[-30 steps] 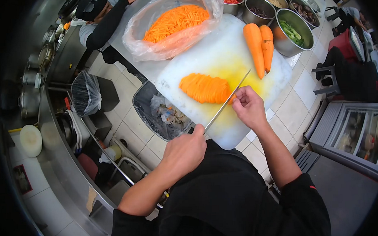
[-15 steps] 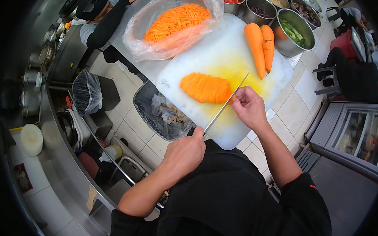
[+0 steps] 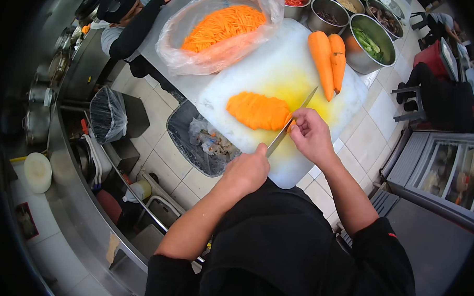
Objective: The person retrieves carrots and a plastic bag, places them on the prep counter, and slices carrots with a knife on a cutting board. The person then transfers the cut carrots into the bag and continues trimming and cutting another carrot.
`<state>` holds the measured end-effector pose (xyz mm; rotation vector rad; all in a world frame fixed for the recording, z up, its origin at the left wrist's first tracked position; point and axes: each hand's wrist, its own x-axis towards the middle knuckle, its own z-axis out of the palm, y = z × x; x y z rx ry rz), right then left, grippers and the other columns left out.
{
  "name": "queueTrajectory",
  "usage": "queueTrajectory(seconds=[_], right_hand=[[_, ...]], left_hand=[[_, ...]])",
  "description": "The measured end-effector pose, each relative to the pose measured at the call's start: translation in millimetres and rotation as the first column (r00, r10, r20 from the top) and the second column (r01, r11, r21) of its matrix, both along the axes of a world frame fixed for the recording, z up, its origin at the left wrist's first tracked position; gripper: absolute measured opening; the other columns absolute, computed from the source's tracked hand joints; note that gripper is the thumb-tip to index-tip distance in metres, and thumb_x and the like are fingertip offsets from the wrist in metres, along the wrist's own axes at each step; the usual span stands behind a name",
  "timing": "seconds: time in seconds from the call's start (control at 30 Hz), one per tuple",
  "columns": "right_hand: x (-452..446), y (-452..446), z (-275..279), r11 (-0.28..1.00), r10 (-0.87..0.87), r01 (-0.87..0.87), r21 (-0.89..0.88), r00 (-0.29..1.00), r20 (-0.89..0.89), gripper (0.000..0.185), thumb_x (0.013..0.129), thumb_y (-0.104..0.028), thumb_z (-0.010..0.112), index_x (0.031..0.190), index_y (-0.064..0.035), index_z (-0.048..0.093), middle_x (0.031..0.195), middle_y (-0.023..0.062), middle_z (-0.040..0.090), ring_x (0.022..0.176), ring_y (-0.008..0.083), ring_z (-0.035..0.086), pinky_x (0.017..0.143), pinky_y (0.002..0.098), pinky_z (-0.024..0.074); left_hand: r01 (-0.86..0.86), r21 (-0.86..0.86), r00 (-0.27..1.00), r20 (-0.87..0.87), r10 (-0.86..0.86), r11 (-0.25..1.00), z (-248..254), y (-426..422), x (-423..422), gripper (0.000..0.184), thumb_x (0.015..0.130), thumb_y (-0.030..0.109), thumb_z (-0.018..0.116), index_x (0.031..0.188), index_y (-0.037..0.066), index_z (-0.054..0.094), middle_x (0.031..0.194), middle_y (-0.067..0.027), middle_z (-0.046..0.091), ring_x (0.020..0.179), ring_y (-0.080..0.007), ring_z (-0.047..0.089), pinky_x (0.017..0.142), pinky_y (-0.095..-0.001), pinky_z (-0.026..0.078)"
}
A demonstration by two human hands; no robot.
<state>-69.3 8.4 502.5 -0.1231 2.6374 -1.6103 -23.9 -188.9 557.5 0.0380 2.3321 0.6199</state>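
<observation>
My left hand (image 3: 248, 171) is wrapped round the handle of a knife (image 3: 278, 141), whose blade points up and to the right. Beside the blade, my right hand (image 3: 310, 136) pinches the small end of a sliced carrot (image 3: 259, 111). The thin orange slices lie overlapped on a white cutting board (image 3: 219, 96) with yellow stains. Two whole peeled carrots, one larger (image 3: 321, 61) and one smaller (image 3: 338, 61), rest at the board's upper right. Behind the board, shredded carrot (image 3: 225, 27) fills a clear plastic bag (image 3: 213, 62).
Metal bowls of vegetables, one with greens (image 3: 367, 65), stand at the back right. A lined bin (image 3: 182, 142) with scraps is below the board's left edge; another bin (image 3: 134, 115) is farther left. A co-worker (image 3: 134, 34) is at the upper left, near the table.
My left hand and the knife have moved forward and to the right, the blade reaching farther past my right hand. My right hand has barely moved.
</observation>
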Motion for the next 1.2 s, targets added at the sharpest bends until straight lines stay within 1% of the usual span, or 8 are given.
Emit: queueTrajectory(seconds=[0.1, 0.2, 0.4, 0.5, 0.6, 0.7, 0.93, 1.2], right_hand=[[-2, 1, 1, 0.985, 0.103, -0.086, 0.152, 0.989, -0.106, 0.012, 0.094, -0.004, 0.068, 0.104, -0.0001, 0.061, 0.09, -0.0002, 0.059, 0.074, 0.0061, 0.058, 0.067, 0.0224, 0.0523], [1, -3, -1, 0.988, -0.107, 0.121, -0.091, 0.984, 0.143, 0.014, 0.094, -0.008, 0.071, 0.104, -0.0009, 0.065, 0.087, 0.0042, 0.066, 0.074, 0.012, 0.064, 0.07, 0.0288, 0.0551], [4, 8, -8, 0.969, -0.112, 0.164, -0.186, 0.958, 0.264, 0.014, 0.094, -0.01, 0.071, 0.103, -0.0006, 0.066, 0.087, 0.0047, 0.071, 0.079, 0.0111, 0.066, 0.074, 0.0271, 0.055], [2, 9, -9, 0.972, -0.1, 0.146, -0.186, 0.967, 0.235, 0.011, 0.095, -0.007, 0.07, 0.101, -0.0005, 0.063, 0.085, -0.0003, 0.067, 0.074, 0.0051, 0.06, 0.069, 0.023, 0.0518], [-4, 8, 4, 0.989, -0.094, 0.127, -0.08, 0.94, 0.328, 0.01, 0.093, -0.006, 0.07, 0.098, -0.0012, 0.064, 0.084, -0.0013, 0.066, 0.072, 0.0045, 0.06, 0.068, 0.0228, 0.0506], [-4, 7, -1, 0.983, -0.116, 0.155, -0.099, 0.939, 0.324, 0.011, 0.087, -0.008, 0.07, 0.095, -0.0019, 0.066, 0.083, 0.0024, 0.069, 0.075, 0.0107, 0.064, 0.073, 0.0272, 0.0539], [-1, 6, -5, 0.987, -0.123, 0.145, -0.069, 0.961, 0.248, 0.011, 0.086, -0.007, 0.07, 0.093, -0.0022, 0.063, 0.081, 0.0038, 0.066, 0.074, 0.0127, 0.064, 0.073, 0.0274, 0.0546], [0, 5, -7, 0.986, -0.126, 0.147, -0.078, 0.966, 0.224, 0.011, 0.085, -0.006, 0.07, 0.093, -0.0022, 0.064, 0.081, 0.0035, 0.066, 0.074, 0.012, 0.064, 0.073, 0.0269, 0.0548]], left_hand=[[-0.004, -0.005, 1.0, 0.014, 0.004, 1.0, 0, -1, 1, 0.025, 0.102, 0.023, 0.047, 0.117, 0.003, 0.047, 0.089, -0.0315, 0.069, 0.09, -0.0525, 0.067, 0.084, -0.0619, 0.05], [-0.003, -0.029, 1.0, 0.016, 0.003, 1.0, 1, 3, 1, 0.024, 0.102, 0.023, 0.047, 0.116, 0.003, 0.046, 0.088, -0.0312, 0.069, 0.09, -0.052, 0.067, 0.083, -0.0617, 0.05], [0.03, -0.043, 1.0, -0.007, -0.03, 0.999, 8, 4, 2, 0.02, 0.101, 0.018, 0.044, 0.112, 0.002, 0.046, 0.086, -0.0312, 0.069, 0.088, -0.052, 0.067, 0.081, -0.062, 0.05], [0.032, -0.053, 0.999, -0.022, -0.033, 0.998, 5, 7, 2, 0.018, 0.101, 0.016, 0.042, 0.111, 0.001, 0.046, 0.085, -0.0315, 0.069, 0.087, -0.0522, 0.067, 0.08, -0.0625, 0.05], [0.036, -0.058, 0.999, -0.034, -0.038, 0.998, 3, 9, 6, 0.018, 0.101, 0.016, 0.041, 0.11, 0.001, 0.046, 0.084, -0.0317, 0.068, 0.085, -0.0525, 0.067, 0.078, -0.0627, 0.05], [0.045, -0.052, 0.998, -0.049, -0.048, 0.998, 5, 6, 5, 0.019, 0.101, 0.018, 0.044, 0.11, 0.001, 0.045, 0.082, -0.031, 0.068, 0.082, -0.0525, 0.067, 0.076, -0.0626, 0.05], [0.07, -0.057, 0.994, -0.075, -0.074, 0.996, 53, -17, 21, 0.021, 0.101, 0.02, 0.049, 0.109, 0.001, 0.044, 0.075, -0.0271, 0.066, 0.075, -0.0506, 0.065, 0.072, -0.0615, 0.049], [0.072, -0.081, 0.993, -0.085, -0.079, 0.994, 58, -28, 36, 0.02, 0.101, 0.019, 0.049, 0.108, 0.001, 0.044, 0.072, -0.0255, 0.065, 0.073, -0.0501, 0.064, 0.07, -0.0618, 0.048]])
